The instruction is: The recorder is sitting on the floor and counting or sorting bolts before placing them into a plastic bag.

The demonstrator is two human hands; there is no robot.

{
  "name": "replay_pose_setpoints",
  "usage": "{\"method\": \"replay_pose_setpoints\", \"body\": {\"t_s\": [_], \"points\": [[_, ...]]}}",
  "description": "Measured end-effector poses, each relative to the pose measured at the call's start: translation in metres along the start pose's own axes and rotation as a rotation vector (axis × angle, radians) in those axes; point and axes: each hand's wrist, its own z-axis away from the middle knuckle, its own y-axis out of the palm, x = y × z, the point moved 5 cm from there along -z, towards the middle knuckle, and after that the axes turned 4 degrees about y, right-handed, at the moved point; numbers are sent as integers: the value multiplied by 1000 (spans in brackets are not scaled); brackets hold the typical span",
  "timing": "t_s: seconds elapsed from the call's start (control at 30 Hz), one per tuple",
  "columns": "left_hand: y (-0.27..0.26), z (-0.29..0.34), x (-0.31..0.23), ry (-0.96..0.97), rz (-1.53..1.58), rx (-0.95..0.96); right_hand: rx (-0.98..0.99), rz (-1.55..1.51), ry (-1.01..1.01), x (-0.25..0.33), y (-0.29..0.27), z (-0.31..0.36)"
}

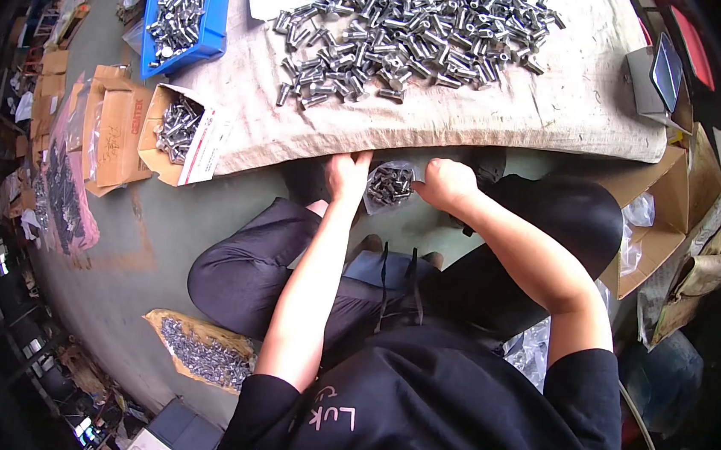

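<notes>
A clear plastic bag (377, 203) hangs below the table's near edge, between my two hands. Shiny metal bolt-like parts (390, 186) lie inside it. My left hand (348, 175) is closed at the bag's left side, its fingertips close under the cloth edge and partly hidden. On the other side, my right hand (450, 184) is curled, with thumb and fingers pinching the bag's right edge. Above both hands, a large loose pile of similar metal parts (420, 29) covers the far middle of the cloth-covered table (549, 126).
Left on the table, a blue bin (146, 56) and an open carton (154, 117) hold metal parts. A grey device (643, 83) stands at the right edge. Another carton (667, 200) with plastic bags sits right of my knee. Parts lie on a yellowish sheet (185, 371) lower left.
</notes>
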Motion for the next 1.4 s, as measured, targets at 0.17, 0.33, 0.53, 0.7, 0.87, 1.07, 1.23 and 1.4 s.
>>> {"method": "replay_pose_setpoints", "body": {"t_s": [0.17,0.33,0.53,0.7,0.87,1.07,1.23,1.4], "points": [[12,41,11,-25,-286,314,118,-219,297,-14,48,-21],[21,53,49,135,-171,170,35,-429,482,-15,96,-19],[12,98,79,-385,411,-36,-40,-528,390,-5,79,9],[10,100,54,-308,395,-11,-16,-670,473,-26,92,4],[16,94,56,-180,203,4,-23,-605,484,-25,103,2],[13,89,39,-97,-64,127,-117,-337,420,-22,87,-5],[28,88,48,-40,-17,94,-332,-177,218,-7,76,-19],[25,95,50,-85,257,-54,-383,-277,272,-12,86,-6]]}}
